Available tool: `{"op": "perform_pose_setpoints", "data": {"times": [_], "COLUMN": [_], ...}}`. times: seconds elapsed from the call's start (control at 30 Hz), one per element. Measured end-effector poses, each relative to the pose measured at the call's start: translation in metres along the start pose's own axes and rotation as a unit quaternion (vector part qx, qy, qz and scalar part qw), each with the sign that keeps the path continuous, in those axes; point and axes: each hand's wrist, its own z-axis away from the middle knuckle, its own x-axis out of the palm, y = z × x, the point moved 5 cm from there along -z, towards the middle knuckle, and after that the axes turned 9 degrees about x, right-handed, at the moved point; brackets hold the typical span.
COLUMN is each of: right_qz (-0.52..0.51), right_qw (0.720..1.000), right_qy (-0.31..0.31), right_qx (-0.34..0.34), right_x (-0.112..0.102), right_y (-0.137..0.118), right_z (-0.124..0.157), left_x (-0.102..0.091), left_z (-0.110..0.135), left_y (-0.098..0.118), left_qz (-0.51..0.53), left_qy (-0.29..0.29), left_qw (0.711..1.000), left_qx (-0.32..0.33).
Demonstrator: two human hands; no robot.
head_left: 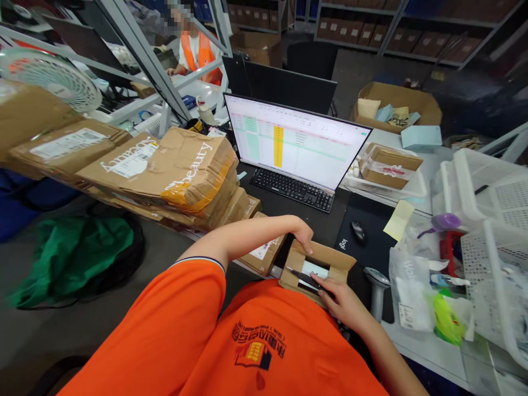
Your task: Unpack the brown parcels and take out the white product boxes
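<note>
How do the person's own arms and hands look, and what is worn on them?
The left sleeve is orange and short, with a pale and dark trim at its edge. The left hand and right hand wear no visible gloves. The right sleeve's edge does not show.

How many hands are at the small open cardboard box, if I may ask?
2: the left hand touches the far edge of the open cardboard box, and the right hand, at its near side, holds a slender dark tool. No other hand shows there.
</note>
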Motion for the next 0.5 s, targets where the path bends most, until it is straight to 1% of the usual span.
{"op": "perform_pose_setpoints", "data": {"times": [0.03, 0.07, 0.1, 0.13, 0.17, 0.2, 0.23, 0.27, 0.3, 0.37, 0.4, 0.43, 0.47, 0.5], "right_qz": [-0.028, -0.051, -0.066, -0.067, -0.058, -0.038, -0.012, 0.017, 0.046, 0.094, 0.116, 0.136, 0.156, 0.174], "right_qw": [0.999, 0.994, 0.982, 0.962, 0.938, 0.918, 0.904, 0.897, 0.897, 0.905, 0.911, 0.916, 0.920, 0.922], "right_qy": [0.038, 0.098, 0.172, 0.245, 0.305, 0.342, 0.358, 0.360, 0.351, 0.320, 0.296, 0.267, 0.238, 0.213], "right_qx": [-0.003, 0.013, 0.049, 0.097, 0.151, 0.199, 0.234, 0.255, 0.264, 0.263, 0.262, 0.266, 0.271, 0.274], "right_x": [-0.010, -0.021, -0.032, -0.041, -0.047, -0.049, -0.047, -0.043, -0.037, -0.021, -0.013, -0.006, -0.001, 0.001], "right_y": [0.013, 0.031, 0.054, 0.080, 0.107, 0.131, 0.150, 0.165, 0.175, 0.184, 0.184, 0.184, 0.184, 0.184], "right_z": [0.007, 0.014, 0.021, 0.027, 0.030, 0.029, 0.024, 0.014, 0.002, -0.026, -0.038, -0.049, -0.057, -0.064], "left_x": [0.000, 0.000, 0.000, 0.000, -0.001, -0.002, -0.004, -0.006, -0.008, -0.006, -0.003, 0.004, 0.015, 0.028], "left_z": [0.003, 0.006, 0.010, 0.012, 0.014, 0.016, 0.016, 0.017, 0.017, 0.019, 0.021, 0.025, 0.031, 0.037], "left_y": [-0.005, -0.010, -0.015, -0.018, -0.020, -0.021, -0.020, -0.017, -0.013, -0.002, 0.005, 0.013, 0.021, 0.029], "left_qz": [0.015, 0.028, 0.037, 0.042, 0.041, 0.035, 0.022, 0.005, -0.016, -0.064, -0.099, -0.136, -0.183, -0.228], "left_qy": [0.000, 0.004, 0.013, 0.027, 0.045, 0.065, 0.086, 0.107, 0.128, 0.173, 0.210, 0.252, 0.304, 0.358], "left_qw": [1.000, 1.000, 0.999, 0.999, 0.998, 0.997, 0.996, 0.994, 0.991, 0.982, 0.972, 0.958, 0.935, 0.905], "left_qx": [-0.006, -0.011, -0.015, -0.017, -0.019, -0.022, -0.025, -0.029, -0.036, -0.048, -0.045, -0.037, -0.018, 0.001]}}
